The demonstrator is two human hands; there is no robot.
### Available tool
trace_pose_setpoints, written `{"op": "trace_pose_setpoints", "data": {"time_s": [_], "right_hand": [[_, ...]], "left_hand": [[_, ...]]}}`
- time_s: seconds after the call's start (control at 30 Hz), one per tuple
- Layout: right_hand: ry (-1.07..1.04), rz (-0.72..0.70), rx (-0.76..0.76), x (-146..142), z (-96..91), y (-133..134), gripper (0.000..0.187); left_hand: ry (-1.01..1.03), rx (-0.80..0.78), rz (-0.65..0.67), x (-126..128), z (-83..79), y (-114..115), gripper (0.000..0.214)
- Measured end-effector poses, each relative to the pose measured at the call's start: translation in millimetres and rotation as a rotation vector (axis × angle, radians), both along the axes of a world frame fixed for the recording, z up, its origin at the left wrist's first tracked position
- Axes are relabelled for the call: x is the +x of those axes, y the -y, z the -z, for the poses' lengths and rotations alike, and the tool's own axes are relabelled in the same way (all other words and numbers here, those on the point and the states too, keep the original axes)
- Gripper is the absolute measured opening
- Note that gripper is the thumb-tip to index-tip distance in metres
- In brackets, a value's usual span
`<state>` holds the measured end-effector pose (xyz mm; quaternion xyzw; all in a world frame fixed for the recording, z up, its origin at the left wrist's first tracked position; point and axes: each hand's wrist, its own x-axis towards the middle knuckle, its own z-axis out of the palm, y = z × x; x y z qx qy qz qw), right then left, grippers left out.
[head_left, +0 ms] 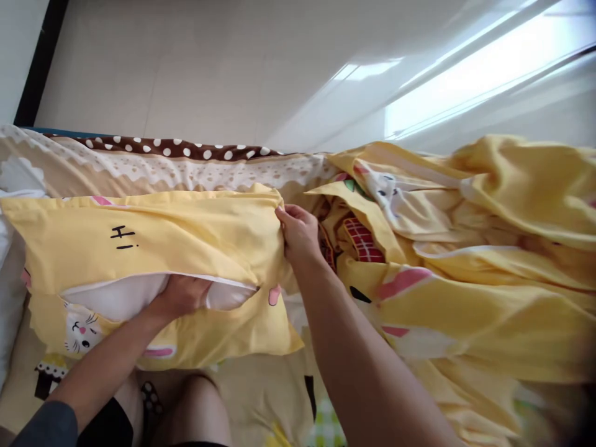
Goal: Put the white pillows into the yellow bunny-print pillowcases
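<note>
A yellow pillowcase [186, 230] with a rabbit print and "Hi!" lettering lies before me, a white pillow [128, 295] showing through its long zipped slit. My left hand [184, 295] reaches into that slit. Its fingers are hidden inside the case, so their hold cannot be seen. At the far right corner of the pillowcase, my right hand [300, 233] pinches the yellow cloth between thumb and fingers.
To the right lies a crumpled yellow duvet cover [465, 304] with rabbit prints. Red checked cloth [363, 239] shows in its folds. A patterned bedsheet [261, 391] is underneath. The glossy tiled floor [209, 74] lies beyond the bed.
</note>
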<state>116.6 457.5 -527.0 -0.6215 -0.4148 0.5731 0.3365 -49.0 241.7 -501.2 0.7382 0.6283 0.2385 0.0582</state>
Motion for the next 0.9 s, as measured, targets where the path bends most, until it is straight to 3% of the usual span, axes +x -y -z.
{"op": "trace_pose_setpoints", "data": {"time_s": [0.1,0.17,0.23,0.33,0.4,0.47,0.57,0.63,0.7,0.77,0.83,0.9], "right_hand": [[0.312,0.070,0.180,-5,-13.0,-6,0.021],[0.596,0.016,0.347,-5,-22.2,-9,0.014],[0.785,-0.098,0.439,-1,-30.4,-10,0.014],[0.891,-0.249,0.430,14,-41.3,-3,0.019],[0.891,-0.346,0.507,25,-48.8,19,0.020],[0.836,-0.490,0.710,34,-56.0,59,0.020],[0.695,-0.904,0.956,41,-61.9,138,0.023],[0.708,-1.084,0.947,42,-61.7,180,0.034],[0.794,-1.098,0.860,43,-61.9,202,0.039],[0.846,-1.109,0.784,46,-66.8,207,0.029],[0.808,-1.213,0.759,53,-78.1,202,0.022],[0.714,-1.303,0.749,62,-93.9,197,0.023]], "left_hand": [[-0.017,0.222,0.034,-10,-30.5,13,0.022],[-0.032,0.249,0.056,-15,-39.1,15,0.024],[-0.057,0.173,0.073,-18,-36.4,10,0.031],[-0.051,-0.039,0.085,-17,-21.0,-4,0.034],[-0.008,-0.163,0.064,-15,-12.9,-12,0.032],[0.047,-0.242,0.051,-13,-11.1,-14,0.031],[0.095,-0.270,0.105,-16,-16.0,-6,0.033],[0.080,-0.238,0.195,-20,-20.1,3,0.032],[0.036,-0.165,0.339,-25,-23.8,11,0.033],[-0.010,-0.079,0.539,-29,-27.7,14,0.031],[-0.061,-0.053,0.729,-26,-31.7,11,0.025],[-0.138,-0.107,0.790,-12,-34.6,3,0.022]]}}
